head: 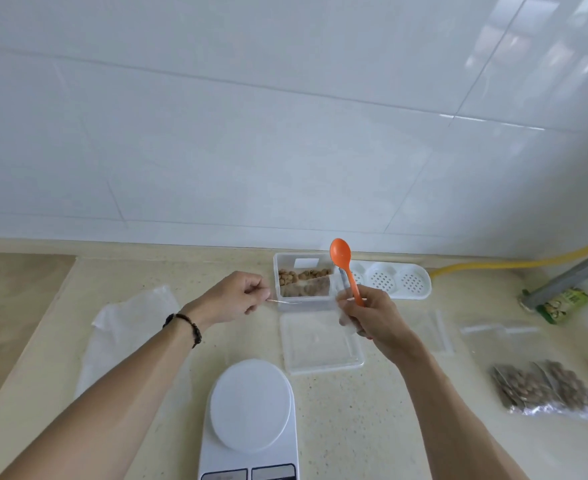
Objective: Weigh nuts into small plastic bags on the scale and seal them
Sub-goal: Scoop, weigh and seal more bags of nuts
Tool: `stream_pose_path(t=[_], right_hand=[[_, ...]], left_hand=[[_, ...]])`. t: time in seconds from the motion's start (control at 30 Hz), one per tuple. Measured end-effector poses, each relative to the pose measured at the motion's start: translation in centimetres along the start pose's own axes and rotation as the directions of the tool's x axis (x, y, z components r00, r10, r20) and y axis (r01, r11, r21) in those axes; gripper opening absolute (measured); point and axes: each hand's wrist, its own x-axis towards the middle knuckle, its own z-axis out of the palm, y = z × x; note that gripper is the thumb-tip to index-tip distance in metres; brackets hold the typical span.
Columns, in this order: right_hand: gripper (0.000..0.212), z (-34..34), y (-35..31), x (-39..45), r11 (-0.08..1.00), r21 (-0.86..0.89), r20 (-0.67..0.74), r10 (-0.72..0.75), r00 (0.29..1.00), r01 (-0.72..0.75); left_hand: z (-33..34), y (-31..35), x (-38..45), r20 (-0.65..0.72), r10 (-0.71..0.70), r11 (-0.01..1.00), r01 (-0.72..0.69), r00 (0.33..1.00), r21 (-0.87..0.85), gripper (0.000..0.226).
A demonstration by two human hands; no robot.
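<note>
Left hand (pixel 240 296) pinching one edge of small clear bag (pixel 311 289), right hand (pixel 372 315) gripping opposite edge plus orange spoon (pixel 346 268) upright, bag stretched above open container of nuts (pixel 304 276); white scale (pixel 251 414) nearest, lid (pixel 320 344) between, filled bags (pixel 545 389) far right.

White perforated three-well tray (pixel 394 281) sits against white tiled wall (pixel 285 116); yellow hose (pixel 514 264), grey bar (pixel 569 277) and green packet (pixel 562 304) at far right on beige counter (pixel 372 427).
</note>
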Motion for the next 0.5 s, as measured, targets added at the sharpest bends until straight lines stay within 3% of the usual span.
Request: stream_pose_path(t=[0.1,0.2,0.27,0.37,0.5], right_hand=[[0.011,1.5,-0.5,0.4,1.0,-0.014,-0.024,0.008,1.0,-0.008],[0.011,3.0,-1.0,1.2,0.996,-0.087,-0.04,-0.01,0.999,0.006],[0.01,3.6,-1.1,1.9,0.996,-0.092,-0.035,-0.011,0.999,0.008],[0.009,3.9,-1.2,3.1,0.998,-0.052,-0.001,0.018,1.0,-0.018],[0.007,3.6,-0.5,4.9,0.998,-0.031,0.012,0.048,0.999,-0.048]], left_hand=[[1.2,-0.3,0.9,-0.078,0.07,0.93,-0.037,0.994,0.367,0.022],[3.6,0.4,1.6,0.088,0.137,0.854,-0.163,0.987,0.493,0.104],[4.9,0.4,2.3,0.098,0.217,0.795,-0.233,0.971,0.56,0.127],[5.2,-0.2,3.3,-0.026,0.35,0.801,-0.285,0.936,0.526,0.11],[4.9,-1.0,4.6,-0.11,0.405,0.849,-0.329,0.908,0.413,0.09]])
